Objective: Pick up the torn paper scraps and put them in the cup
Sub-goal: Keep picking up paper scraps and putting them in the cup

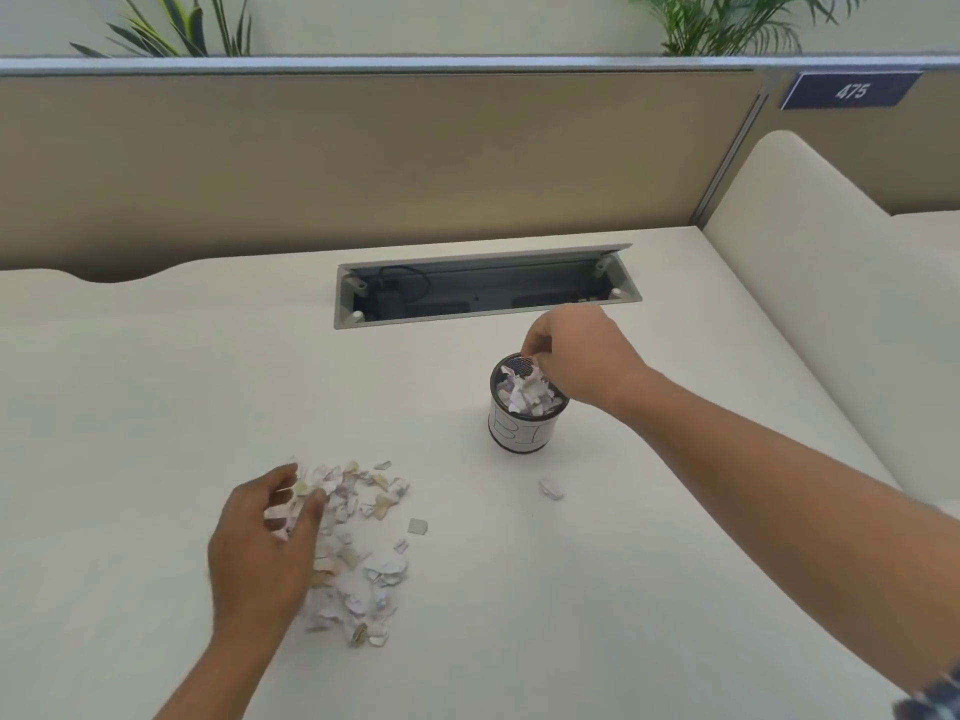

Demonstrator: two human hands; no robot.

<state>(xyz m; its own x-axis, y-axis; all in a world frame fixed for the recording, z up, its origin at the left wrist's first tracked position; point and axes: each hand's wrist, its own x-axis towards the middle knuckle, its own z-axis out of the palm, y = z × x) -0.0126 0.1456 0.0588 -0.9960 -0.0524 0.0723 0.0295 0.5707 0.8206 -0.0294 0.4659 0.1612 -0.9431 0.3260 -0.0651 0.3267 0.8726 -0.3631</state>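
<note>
A pile of torn paper scraps (358, 553) lies on the desk at lower centre. My left hand (262, 553) rests over the pile's left side with fingers spread and curled onto the scraps. A round mesh cup (522, 428) with a white label stands to the right, filled with scraps near the rim. My right hand (576, 356) hovers over the cup's mouth, fingertips pinched together on scraps at the top of the cup. One stray scrap (550, 488) lies just in front of the cup and another stray scrap (417, 526) right of the pile.
An open cable tray (485, 288) is sunk into the desk behind the cup. A beige partition wall (363, 163) closes the back, with a padded divider (810, 241) on the right. Plants stand behind the partition.
</note>
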